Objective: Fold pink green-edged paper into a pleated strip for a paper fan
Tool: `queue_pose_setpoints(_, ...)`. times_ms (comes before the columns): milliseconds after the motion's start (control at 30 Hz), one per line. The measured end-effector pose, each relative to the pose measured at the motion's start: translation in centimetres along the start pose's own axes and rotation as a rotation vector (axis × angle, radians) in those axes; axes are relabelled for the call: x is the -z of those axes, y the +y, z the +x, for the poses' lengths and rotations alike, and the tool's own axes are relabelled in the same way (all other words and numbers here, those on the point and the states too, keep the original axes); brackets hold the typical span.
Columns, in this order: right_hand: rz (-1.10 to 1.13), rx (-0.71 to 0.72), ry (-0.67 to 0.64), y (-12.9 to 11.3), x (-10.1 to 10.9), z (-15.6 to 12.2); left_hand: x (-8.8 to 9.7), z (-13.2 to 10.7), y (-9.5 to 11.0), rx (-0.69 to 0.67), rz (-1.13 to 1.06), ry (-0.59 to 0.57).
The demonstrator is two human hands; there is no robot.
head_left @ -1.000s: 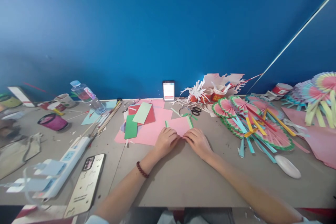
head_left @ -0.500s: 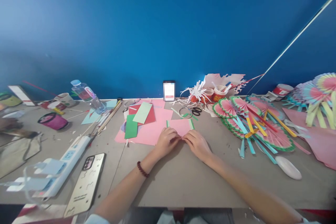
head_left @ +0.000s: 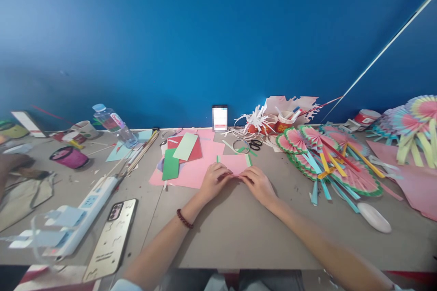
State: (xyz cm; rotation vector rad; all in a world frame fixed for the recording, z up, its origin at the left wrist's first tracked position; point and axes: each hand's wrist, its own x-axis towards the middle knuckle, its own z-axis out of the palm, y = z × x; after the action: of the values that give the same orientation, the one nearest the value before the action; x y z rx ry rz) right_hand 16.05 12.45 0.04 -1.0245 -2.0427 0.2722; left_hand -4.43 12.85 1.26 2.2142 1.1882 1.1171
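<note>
A small pink paper sheet (head_left: 234, 161) with green strips along its left and right edges lies on the table in front of me. My left hand (head_left: 215, 181) pinches its near edge, which looks narrowly folded. From the other side my right hand (head_left: 258, 184) grips the same edge, its fingers closed. A short stretch of the fold shows between my fingertips. To the left, a dark green paper piece (head_left: 170, 164), a pale green piece (head_left: 185, 146) and a red sheet (head_left: 195, 153) overlap on larger pink paper (head_left: 205, 170).
Black scissors (head_left: 255, 144) and a tape ring (head_left: 241, 146) lie behind the sheet. Pleated paper fans (head_left: 362, 177) and a white oval object (head_left: 374, 218) are at right. A phone (head_left: 112, 238), power strip (head_left: 85, 213) and water bottle (head_left: 114, 125) occupy the left. Another person's hand (head_left: 13, 163) shows far left.
My hands have moved slightly apart along the near edge, so more of the folded paper shows between them. The other person's hand at far left has shifted a little.
</note>
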Motion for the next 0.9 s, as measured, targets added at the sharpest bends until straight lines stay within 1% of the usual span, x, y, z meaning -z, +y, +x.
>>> queue_pose_setpoints(167,-0.009,-0.033,0.048,0.23,0.34,0.05,0.65,0.20,-0.17,0.038,-0.142,0.064)
queue_pose_setpoints(300,-0.013,-0.037,0.064,0.42,0.36,0.03,0.81,0.27,-0.31,0.150,-0.275,0.097)
queue_pose_setpoints(400,-0.016,-0.040,0.057,0.52,0.28,0.00,0.73,0.29,-0.41,0.246,-0.367,0.093)
queue_pose_setpoints(467,-0.014,-0.041,0.057,0.53,0.27,0.01,0.67,0.28,-0.45,0.269,-0.394,0.088)
queue_pose_setpoints(733,-0.018,-0.051,0.017,0.12,0.46,0.20,0.54,0.04,-0.65,0.232,-0.345,0.151)
queue_pose_setpoints(900,0.018,-0.044,0.016,-0.09,0.49,0.23,0.62,-0.15,-0.65,0.168,-0.287,0.163)
